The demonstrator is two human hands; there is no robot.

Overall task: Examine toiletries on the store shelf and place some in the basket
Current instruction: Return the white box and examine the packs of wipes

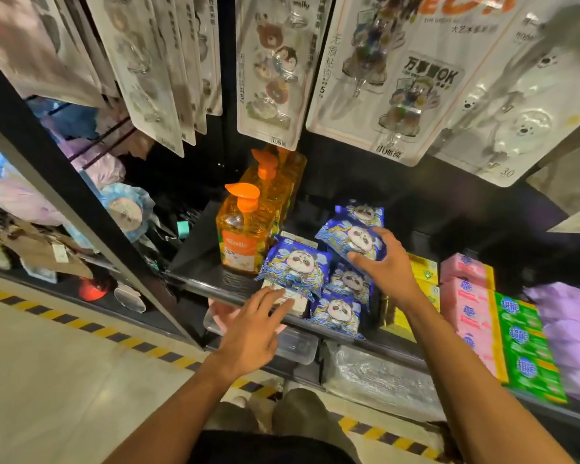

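Several blue panda-print packets (297, 262) lie stacked on a black shelf (365, 341), more of them at the shelf's front (337, 313). My right hand (390, 266) grips the topmost blue panda packet (352, 236), thumb under its near edge and fingers over its right side, and holds it slightly above the pile. My left hand (252, 333) reaches to the shelf's front lip with straight fingers, the fingertips touching a white label below the left packet. Orange pump bottles (245, 229) stand in a row just left of the packets.
Yellow boxes (422, 269), pink soap boxes (466, 296), green boxes (523, 346) and purple packs (570, 329) fill the shelf to the right. Carded hooks (268, 68) hang overhead. Clear plastic tubs (298, 346) sit on the lower shelf. A black post (64, 185) slants at the left.
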